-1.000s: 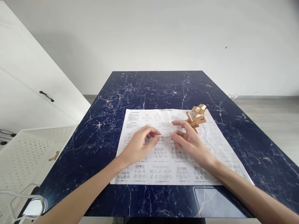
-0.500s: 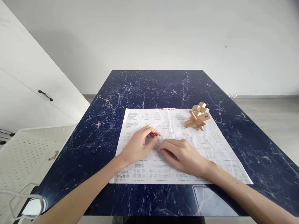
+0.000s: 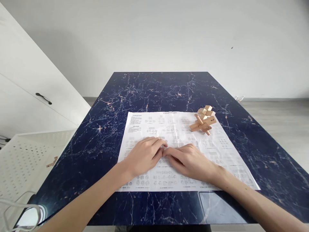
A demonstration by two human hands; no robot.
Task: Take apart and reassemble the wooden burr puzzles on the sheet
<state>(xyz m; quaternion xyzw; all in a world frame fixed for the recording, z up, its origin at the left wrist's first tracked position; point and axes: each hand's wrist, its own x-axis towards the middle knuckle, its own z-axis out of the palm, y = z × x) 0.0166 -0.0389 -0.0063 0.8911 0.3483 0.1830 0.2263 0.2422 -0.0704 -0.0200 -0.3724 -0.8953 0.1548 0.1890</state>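
A printed instruction sheet (image 3: pixel 222 167) with rows of small diagrams lies unfolded on the table. My left hand (image 3: pixel 147 154) rests on its middle, fingers curled and drawn together, with nothing visible in them. Beside it my right hand (image 3: pixel 189 161) lies on the paper, also with bent, closed fingers and no object showing. The fingertips of both hands meet or nearly meet. At the sheet's upper right, apart from my hands, sits a wooden interlocking puzzle (image 3: pixel 204 125) with a peg and a "2" marked on it. Pale wooden blocks (image 3: pixel 207 111) are grouped just behind it.
The dark blue marbled table (image 3: pixel 154 90) extends back toward a white wall. A dark, shiny rectangular panel (image 3: pixel 219 207) is at the front edge. To the left are a perforated white bin (image 3: pixel 26 154) holding a wooden piece (image 3: pixel 51 162), and a white cabinet (image 3: pixel 29 71).
My left hand has turned and closed up; the gap between its thumb and fingers is gone. My right hand stays nearly in place. The view has shifted slightly.
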